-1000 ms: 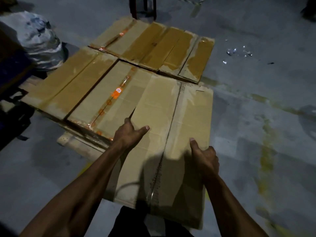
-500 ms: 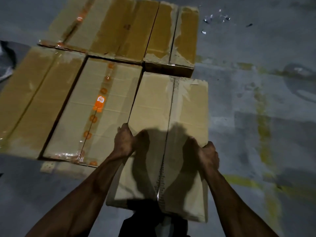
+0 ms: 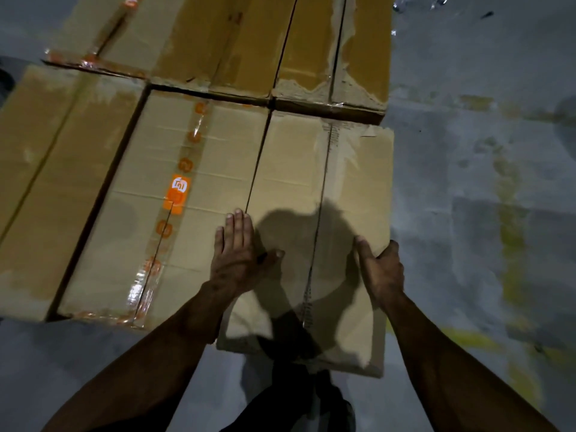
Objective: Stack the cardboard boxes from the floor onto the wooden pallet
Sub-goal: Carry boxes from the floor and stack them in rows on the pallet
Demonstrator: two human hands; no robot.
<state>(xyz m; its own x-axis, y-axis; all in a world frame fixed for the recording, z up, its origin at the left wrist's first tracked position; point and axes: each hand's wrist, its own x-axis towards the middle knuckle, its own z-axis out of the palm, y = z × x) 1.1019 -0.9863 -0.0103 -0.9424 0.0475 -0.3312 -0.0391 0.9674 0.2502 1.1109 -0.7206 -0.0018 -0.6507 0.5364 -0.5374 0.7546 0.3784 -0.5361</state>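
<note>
A plain brown cardboard box (image 3: 314, 169) lies flat at the right end of the near row, its near end sticking out toward me. My left hand (image 3: 238, 254) rests flat on top, fingers straight, across the seam between this box and the neighbouring box with orange tape (image 3: 156, 213). My right hand (image 3: 378, 269) grips the plain box's right edge, thumb on top and fingers curled over the side. The wooden pallet is hidden under the boxes.
Several more brown boxes lie in the far row (image 3: 249, 42), and another box (image 3: 46, 169) sits at the left. Grey concrete floor (image 3: 483, 213) with faded yellow marks runs along the right. Bits of clear plastic litter (image 3: 417, 3) lie at the top right.
The view has closed in on the boxes. My left hand left the box's left edge and now lies flat on top. The box sits closer against the orange-taped box.
</note>
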